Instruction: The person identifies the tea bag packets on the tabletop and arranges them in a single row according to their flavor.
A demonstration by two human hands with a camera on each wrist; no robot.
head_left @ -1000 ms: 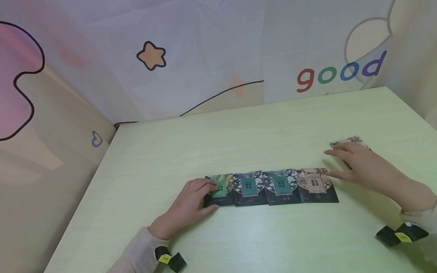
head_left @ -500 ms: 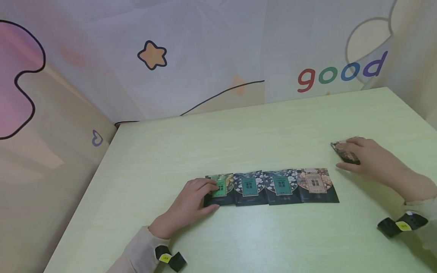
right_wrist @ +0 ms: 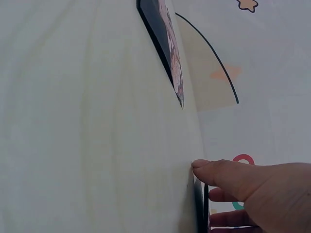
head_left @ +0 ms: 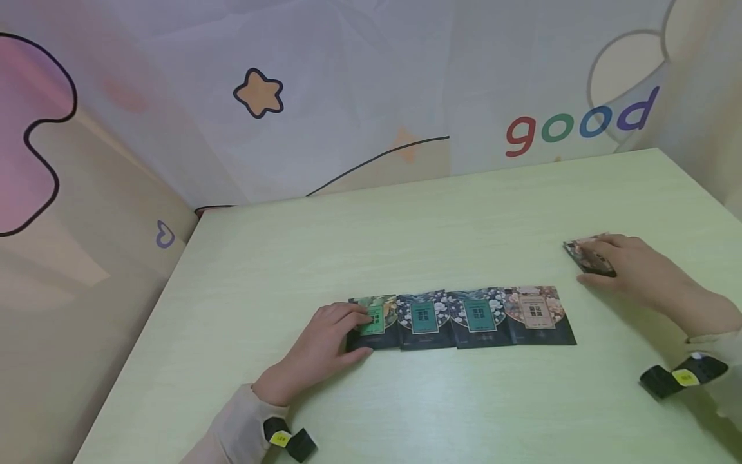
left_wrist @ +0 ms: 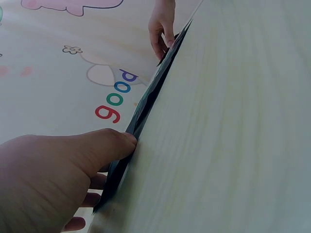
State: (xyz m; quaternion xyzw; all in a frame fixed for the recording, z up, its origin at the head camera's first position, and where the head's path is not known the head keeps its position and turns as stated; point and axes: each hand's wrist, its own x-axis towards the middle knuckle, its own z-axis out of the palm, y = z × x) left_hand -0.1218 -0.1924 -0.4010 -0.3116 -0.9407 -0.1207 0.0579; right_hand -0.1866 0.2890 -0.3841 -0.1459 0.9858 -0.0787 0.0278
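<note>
Several flat tea sachets lie in a row on the table. The leftmost is a green-labelled tea sachet; then come two blue floral tea sachets and a pink-labelled tea sachet. My left hand rests on the green one, thumb at its near edge, as the left wrist view also shows. Farther back on the right, my right hand grips another floral tea sachet between thumb and fingers, covering its right part. In the right wrist view that sachet appears nearly edge-on.
The pale green table reaches back to a printed cloth backdrop bearing a star and the word "good". More cloth hangs along the left side. Small black wrist devices are strapped to both sleeves.
My right hand has drawn back slightly to the right and closed on the separate tea sachet, which has shifted slightly. My left hand and the row stay still.
</note>
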